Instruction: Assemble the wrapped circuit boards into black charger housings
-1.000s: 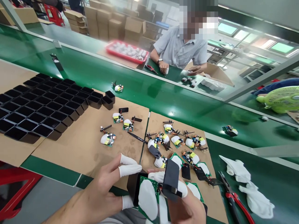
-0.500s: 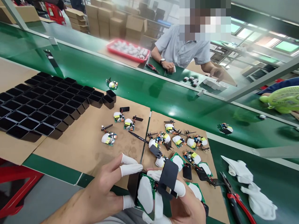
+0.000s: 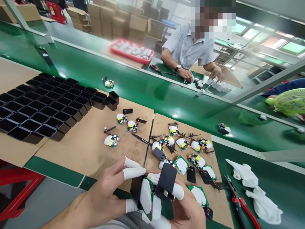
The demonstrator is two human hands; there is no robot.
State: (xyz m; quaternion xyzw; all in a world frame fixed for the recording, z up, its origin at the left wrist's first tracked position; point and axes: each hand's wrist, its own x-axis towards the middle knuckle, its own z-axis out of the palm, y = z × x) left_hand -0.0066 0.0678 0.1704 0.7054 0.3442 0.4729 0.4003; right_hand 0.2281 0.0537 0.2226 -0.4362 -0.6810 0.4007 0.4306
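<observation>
My left hand (image 3: 111,187), with white finger cots on several fingertips, is closed around a black plastic case (image 3: 136,190), its open side facing right. My right hand (image 3: 186,203), also in finger cots, grips a green circuit board (image 3: 151,187) with a patch of white compound (image 3: 145,197) on it. The board's left edge sits at the mouth of the case, partly inside. A black cover plate (image 3: 166,180) stands up between my right fingers, on the board's right; how it joins the board is hidden.
Rows of black cases (image 3: 45,105) stand on cardboard at the left. Several circuit boards (image 3: 182,143) lie ahead, beside black tweezers (image 3: 141,139). Red-handled pliers (image 3: 240,200) and white cloth pieces (image 3: 267,206) are at the right. Across the green conveyor (image 3: 152,92), a co-worker (image 3: 188,47) handles small parts.
My right hand has shifted left, bringing the board further into the case. Boards on the conveyor have moved left. The co-worker's hands have moved over the small parts.
</observation>
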